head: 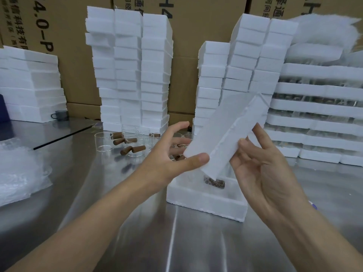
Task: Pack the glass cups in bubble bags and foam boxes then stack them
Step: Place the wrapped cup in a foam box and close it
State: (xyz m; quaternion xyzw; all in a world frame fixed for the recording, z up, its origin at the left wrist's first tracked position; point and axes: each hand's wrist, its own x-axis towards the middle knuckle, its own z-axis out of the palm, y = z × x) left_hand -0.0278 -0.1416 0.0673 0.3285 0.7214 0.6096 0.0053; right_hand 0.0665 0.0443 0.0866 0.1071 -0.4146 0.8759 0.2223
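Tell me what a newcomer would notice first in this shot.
The tilted foam lid is held mid-frame, the left hand at its lower corner and the right hand on its right edge, just above an open foam box on the metal table. Behind, tall stacks of white foam boxes line the back, with glass cups and brown corks scattered at their foot.
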